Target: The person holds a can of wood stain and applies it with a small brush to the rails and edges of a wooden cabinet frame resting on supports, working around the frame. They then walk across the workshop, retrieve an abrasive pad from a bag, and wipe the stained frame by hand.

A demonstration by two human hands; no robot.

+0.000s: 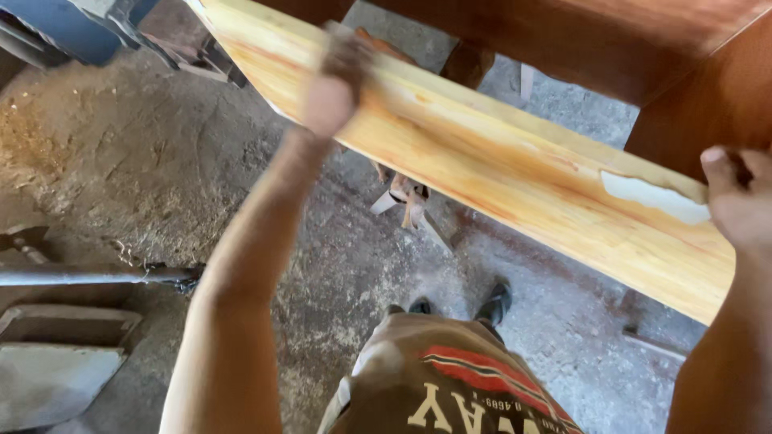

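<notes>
While the plank [482,161] runs slantwise from upper left to lower right, both hands are on it. Left hand [334,84] sits up at the far part of the board, blurred, fingers curled over the upper edge and pressed to the pale wood. Right hand [736,197] clamps the near end at the frame's right side, thumb on top, the rest of the fingers hidden behind the edge. A white patch [655,197] lies on the plank just beside that thumb. So the board spans between the two grips, held above a dusty concrete floor [145,161]. Dark reddish panels [611,40] stand behind it, and wood scraps [406,201] lie beneath.
</notes>
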